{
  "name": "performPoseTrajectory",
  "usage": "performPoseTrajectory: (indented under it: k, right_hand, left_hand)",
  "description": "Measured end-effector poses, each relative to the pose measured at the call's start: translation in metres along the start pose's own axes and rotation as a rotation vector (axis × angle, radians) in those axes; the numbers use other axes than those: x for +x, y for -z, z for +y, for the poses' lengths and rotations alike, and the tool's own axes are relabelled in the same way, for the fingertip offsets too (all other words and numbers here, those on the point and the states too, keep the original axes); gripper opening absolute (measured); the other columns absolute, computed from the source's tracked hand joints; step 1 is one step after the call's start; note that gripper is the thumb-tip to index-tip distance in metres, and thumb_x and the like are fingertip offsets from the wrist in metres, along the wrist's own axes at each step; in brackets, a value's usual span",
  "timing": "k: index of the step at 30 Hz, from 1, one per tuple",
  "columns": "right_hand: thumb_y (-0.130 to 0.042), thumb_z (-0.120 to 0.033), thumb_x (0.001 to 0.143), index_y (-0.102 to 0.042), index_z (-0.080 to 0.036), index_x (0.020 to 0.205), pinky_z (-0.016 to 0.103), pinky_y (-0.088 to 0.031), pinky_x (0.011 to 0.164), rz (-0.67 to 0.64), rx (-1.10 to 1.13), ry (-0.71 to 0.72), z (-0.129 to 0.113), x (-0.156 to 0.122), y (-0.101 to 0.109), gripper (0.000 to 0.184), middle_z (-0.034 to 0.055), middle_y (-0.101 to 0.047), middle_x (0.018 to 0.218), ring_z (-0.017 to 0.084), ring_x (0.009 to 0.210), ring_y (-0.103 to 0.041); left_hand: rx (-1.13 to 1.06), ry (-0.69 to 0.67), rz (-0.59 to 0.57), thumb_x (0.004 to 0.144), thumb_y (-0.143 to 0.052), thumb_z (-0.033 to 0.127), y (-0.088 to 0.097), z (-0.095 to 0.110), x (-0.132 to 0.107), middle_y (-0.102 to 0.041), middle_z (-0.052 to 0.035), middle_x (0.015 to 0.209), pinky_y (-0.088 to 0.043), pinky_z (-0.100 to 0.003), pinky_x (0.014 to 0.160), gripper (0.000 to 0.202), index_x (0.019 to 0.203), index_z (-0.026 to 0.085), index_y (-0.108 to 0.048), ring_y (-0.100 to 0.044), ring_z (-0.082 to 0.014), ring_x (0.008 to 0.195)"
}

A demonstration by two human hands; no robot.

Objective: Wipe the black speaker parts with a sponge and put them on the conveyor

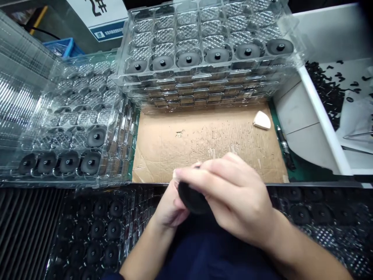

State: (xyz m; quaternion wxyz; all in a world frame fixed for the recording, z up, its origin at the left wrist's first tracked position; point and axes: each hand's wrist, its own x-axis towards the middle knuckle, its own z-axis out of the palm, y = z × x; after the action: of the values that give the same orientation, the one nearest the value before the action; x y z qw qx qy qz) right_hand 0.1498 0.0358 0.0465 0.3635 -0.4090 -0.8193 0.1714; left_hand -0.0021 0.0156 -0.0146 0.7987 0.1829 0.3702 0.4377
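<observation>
Black disc — left hand under, right hand curled over

Stacked clear plastic trays flank a cardboard sheet. On the sheet: white wedge. Beside it: black screwdriver. Right: white-walled bin, small black pieces. Behind: blue crate.

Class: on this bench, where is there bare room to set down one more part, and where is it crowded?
Bare cardboard lies between the stacked clear trays, the tray stack at left and the right hand. Crowded: the trays themselves and the white bin of black pieces.
</observation>
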Motion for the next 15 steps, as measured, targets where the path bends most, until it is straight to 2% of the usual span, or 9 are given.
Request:
performPoseTrajectory:
  k: [2, 3, 5, 7, 10, 11, 13, 15]
  right_hand:
    - [-0.048, -0.011, 0.089, -0.066, -0.009, 0.108, 0.028, -0.042, 0.064, 0.023, 0.040, -0.116, -0.005, -0.006, -0.002, 0.026, 0.0057, -0.069, 0.083, 0.013, 0.067, -0.057]
    - [-0.050, -0.010, 0.087, -0.066, -0.010, 0.107, 0.026, -0.044, 0.063, -0.021, 0.095, -0.170, -0.007, -0.012, 0.000, 0.025, 0.0050, -0.070, 0.083, 0.013, 0.067, -0.059]
    - [-0.055, -0.014, 0.086, -0.069, -0.019, 0.103, 0.021, -0.047, 0.058, -0.155, 0.326, -0.259, -0.006, -0.026, 0.005, 0.023, 0.0008, -0.071, 0.079, 0.011, 0.065, -0.062]
    - [-0.059, -0.022, 0.085, -0.072, -0.029, 0.097, 0.018, -0.049, 0.056, -0.201, 0.579, -0.438, -0.002, -0.041, 0.008, 0.018, -0.0024, -0.072, 0.080, 0.011, 0.067, -0.066]
    - [-0.062, -0.033, 0.084, -0.073, -0.032, 0.096, 0.019, -0.053, 0.061, -0.027, 0.758, -0.832, 0.009, -0.059, 0.002, 0.017, -0.0002, -0.074, 0.089, 0.015, 0.074, -0.069]
    - [-0.062, -0.034, 0.083, -0.074, -0.031, 0.097, 0.020, -0.053, 0.062, 0.029, 0.782, -0.923, 0.013, -0.063, -0.001, 0.018, 0.0009, -0.074, 0.091, 0.015, 0.075, -0.069]
    - [-0.065, -0.036, 0.081, -0.073, -0.029, 0.099, 0.021, -0.054, 0.064, 0.088, 0.788, -0.995, 0.019, -0.068, -0.006, 0.021, 0.0022, -0.074, 0.092, 0.016, 0.076, -0.069]
    - [-0.066, -0.037, 0.080, -0.073, -0.028, 0.101, 0.023, -0.054, 0.068, 0.111, 0.732, -0.984, 0.022, -0.069, -0.007, 0.024, 0.0025, -0.074, 0.095, 0.017, 0.079, -0.069]
  left_hand:
    - [-0.037, -0.059, 0.001, 0.044, -0.086, 0.045, 0.002, 0.003, 0.000, -0.071, -0.0005, 0.100, -0.047, -0.032, 0.095, 0.070, 0.108, 0.024, -0.066, -0.065, -0.0225, 0.099]
    - [-0.073, -0.084, -0.011, 0.047, -0.086, 0.044, 0.003, 0.005, -0.001, -0.071, 0.0001, 0.102, -0.049, -0.031, 0.091, 0.067, 0.108, 0.026, -0.066, -0.066, -0.0214, 0.097]
    - [-0.148, -0.105, -0.056, 0.051, -0.084, 0.043, 0.005, 0.007, -0.002, -0.071, 0.0006, 0.106, -0.052, -0.030, 0.086, 0.061, 0.108, 0.029, -0.066, -0.068, -0.0207, 0.094]
    - [-0.205, -0.093, -0.107, 0.056, -0.082, 0.044, 0.004, 0.008, -0.003, -0.071, 0.0009, 0.107, -0.053, -0.029, 0.085, 0.056, 0.107, 0.029, -0.067, -0.069, -0.0201, 0.093]
    - [-0.250, -0.074, -0.153, 0.058, -0.082, 0.042, 0.002, 0.008, -0.003, -0.072, 0.0009, 0.107, -0.051, -0.027, 0.088, 0.053, 0.107, 0.028, -0.067, -0.068, -0.0189, 0.096]
    - [-0.256, -0.069, -0.158, 0.058, -0.081, 0.041, 0.001, 0.008, -0.002, -0.072, 0.0008, 0.107, -0.051, -0.028, 0.088, 0.053, 0.107, 0.028, -0.067, -0.068, -0.0189, 0.096]
    - [-0.258, -0.068, -0.154, 0.058, -0.081, 0.041, 0.000, 0.007, -0.002, -0.072, 0.0006, 0.107, -0.051, -0.028, 0.088, 0.053, 0.107, 0.027, -0.066, -0.068, -0.0188, 0.096]
    - [-0.249, -0.063, -0.148, 0.058, -0.081, 0.041, -0.002, 0.008, -0.002, -0.072, 0.0004, 0.107, -0.051, -0.027, 0.088, 0.053, 0.107, 0.027, -0.066, -0.068, -0.0189, 0.096]
